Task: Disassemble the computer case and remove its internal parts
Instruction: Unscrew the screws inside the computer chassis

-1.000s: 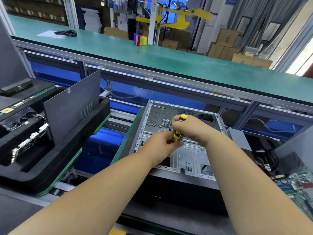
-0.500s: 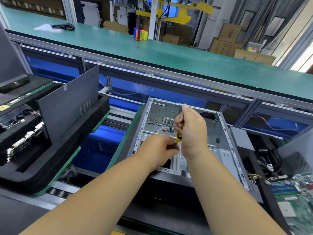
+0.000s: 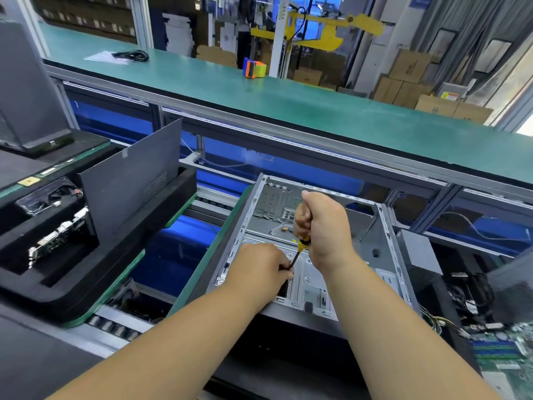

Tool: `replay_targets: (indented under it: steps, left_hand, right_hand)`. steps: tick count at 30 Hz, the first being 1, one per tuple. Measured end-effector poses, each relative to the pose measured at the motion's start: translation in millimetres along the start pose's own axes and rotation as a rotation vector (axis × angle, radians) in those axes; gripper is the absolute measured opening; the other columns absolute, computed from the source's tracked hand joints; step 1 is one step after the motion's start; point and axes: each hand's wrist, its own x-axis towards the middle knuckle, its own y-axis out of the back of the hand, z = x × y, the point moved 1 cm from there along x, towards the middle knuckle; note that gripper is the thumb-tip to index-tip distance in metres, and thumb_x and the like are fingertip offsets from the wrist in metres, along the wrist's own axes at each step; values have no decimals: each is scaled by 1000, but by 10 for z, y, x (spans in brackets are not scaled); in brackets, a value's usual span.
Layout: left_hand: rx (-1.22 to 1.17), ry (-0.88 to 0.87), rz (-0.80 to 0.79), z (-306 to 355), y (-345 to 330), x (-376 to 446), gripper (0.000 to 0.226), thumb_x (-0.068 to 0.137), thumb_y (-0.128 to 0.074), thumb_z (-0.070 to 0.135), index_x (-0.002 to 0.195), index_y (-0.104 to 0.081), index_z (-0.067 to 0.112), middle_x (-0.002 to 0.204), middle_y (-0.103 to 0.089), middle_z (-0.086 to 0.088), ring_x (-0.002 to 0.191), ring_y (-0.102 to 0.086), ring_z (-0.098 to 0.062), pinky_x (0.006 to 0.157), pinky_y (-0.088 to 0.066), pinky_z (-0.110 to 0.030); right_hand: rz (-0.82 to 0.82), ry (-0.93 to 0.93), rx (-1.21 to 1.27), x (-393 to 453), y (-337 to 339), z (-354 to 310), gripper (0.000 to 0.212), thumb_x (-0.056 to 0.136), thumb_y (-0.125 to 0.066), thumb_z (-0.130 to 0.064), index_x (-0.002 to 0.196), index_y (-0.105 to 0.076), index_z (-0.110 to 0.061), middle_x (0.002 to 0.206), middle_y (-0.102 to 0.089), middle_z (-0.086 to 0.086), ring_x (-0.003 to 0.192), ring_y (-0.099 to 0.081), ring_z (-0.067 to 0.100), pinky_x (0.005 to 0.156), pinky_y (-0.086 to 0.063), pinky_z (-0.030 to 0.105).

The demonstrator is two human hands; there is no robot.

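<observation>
While the right hand [image 3: 323, 226] fists the screwdriver [image 3: 302, 244] upright, the left hand [image 3: 259, 269] pinches its shaft.

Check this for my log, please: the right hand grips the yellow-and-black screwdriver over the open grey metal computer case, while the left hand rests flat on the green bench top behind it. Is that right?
Not quite. The head view shows the left hand down inside the open grey metal computer case, fingers at the shaft of the yellow-and-black screwdriver, not on the green bench top. The right hand does grip the handle.
</observation>
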Motion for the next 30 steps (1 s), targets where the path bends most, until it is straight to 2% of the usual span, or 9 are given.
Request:
replay_targets:
  steps: [4,6,10,14,19,22,25,30]
  left_hand:
    - [-7,17,-4,-17,0,21,29,82,-66,49,80,-72,20,74,-65,0,72,-56,-17,57,-28,-25]
    - [-20,37,-7,-7,3,32,26,81,-68,50,83,-74,25,77,-67,2,74,-58,-15,56,-30,-23]
    - [-74,98,-32,8,25,30,23,78,-72,49,93,-77,31,88,-71,6,83,-61,-13,68,-44,-23]
    - [-84,128,-56,17,41,32,25,78,-74,48,96,-76,31,92,-71,6,87,-62,-14,75,-49,-25]
    - [-83,135,-63,-5,42,43,25,77,-75,48,95,-76,30,92,-69,7,87,-61,-13,76,-48,-25]
    - [-96,149,-95,27,79,41,21,77,-76,46,91,-76,30,88,-70,6,85,-60,-13,76,-50,-28]
    - [-133,161,-107,31,99,27,19,77,-77,43,90,-77,29,88,-70,6,84,-60,-12,77,-50,-28]
    - [-155,166,-141,45,113,23,21,78,-77,42,94,-77,27,91,-71,5,86,-62,-14,79,-52,-32]
  right_hand:
    - [-103,-15,25,14,9,21,37,80,-52,-25,49,-33,-20,46,-28,-2,43,-18,14,45,-20,20]
    - [-192,-26,65,24,30,9,38,81,-52,-23,48,-33,-21,45,-27,-2,43,-17,14,45,-17,20]
    - [-336,-115,155,69,125,-43,40,85,-47,-21,47,-35,-19,44,-26,-1,43,-16,13,45,-10,28]
    - [-410,-83,208,55,134,-19,34,92,-40,-23,59,-42,-15,50,-30,-3,45,-19,12,48,-11,31]
    - [-334,-1,341,33,179,116,11,88,-50,-19,79,-45,-16,61,-44,-1,50,-28,13,49,-21,26]
    - [-266,7,341,35,159,169,17,89,-53,-17,77,-41,-17,65,-52,0,51,-36,14,50,-29,25]
    - [-221,20,348,35,149,175,19,88,-57,-16,72,-48,-21,69,-58,2,58,-48,18,54,-40,25]
    - [-157,75,263,-11,147,131,20,87,-57,-17,69,-57,-24,75,-63,4,60,-52,19,57,-45,28]
